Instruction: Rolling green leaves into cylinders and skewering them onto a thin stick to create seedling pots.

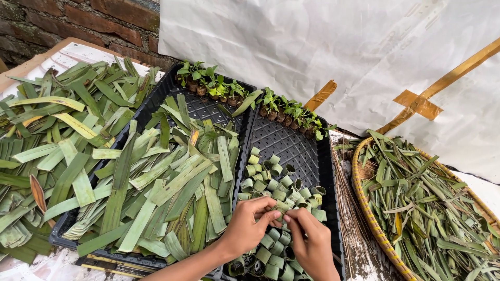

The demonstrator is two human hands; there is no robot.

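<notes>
Black tray [312, 156] ahead holds rolled leaf cups [271, 179], seedlings [291, 112] at its far end | round basket [364, 208] at your right | your left hand [247, 226] and right hand [312, 244] meet over the cups, fingertips pinching one leaf strip [281, 209] together.

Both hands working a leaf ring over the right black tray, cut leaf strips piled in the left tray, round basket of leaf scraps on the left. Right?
Not quite: the head view shows the basket at the right. The rest holds: left hand and right hand pinch a leaf ring.

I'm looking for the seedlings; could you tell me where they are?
The seedlings stand in a row along the far edge of the two black trays, against the white sheet.
</notes>
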